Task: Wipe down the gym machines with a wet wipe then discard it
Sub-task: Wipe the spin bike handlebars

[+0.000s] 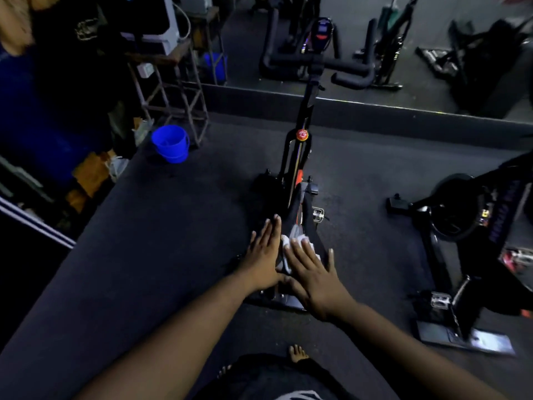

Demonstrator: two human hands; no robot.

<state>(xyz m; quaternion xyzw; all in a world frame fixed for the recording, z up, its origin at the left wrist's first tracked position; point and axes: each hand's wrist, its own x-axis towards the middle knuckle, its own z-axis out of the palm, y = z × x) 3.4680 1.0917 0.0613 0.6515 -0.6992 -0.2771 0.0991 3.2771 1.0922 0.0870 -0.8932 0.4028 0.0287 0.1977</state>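
Your right hand [313, 280] presses the wet wipe [288, 249] on the exercise bike [300, 157], fingers straight; your left hand [264, 255] lies flat beside it, holding nothing.

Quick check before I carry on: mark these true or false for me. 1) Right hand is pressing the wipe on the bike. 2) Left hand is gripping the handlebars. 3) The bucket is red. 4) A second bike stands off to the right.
1) True: the right hand lies flat on the white wipe on the spin bike.
2) False: the left hand rests open beside the wipe, far from the handlebars.
3) False: the bucket is blue.
4) True: second bike.
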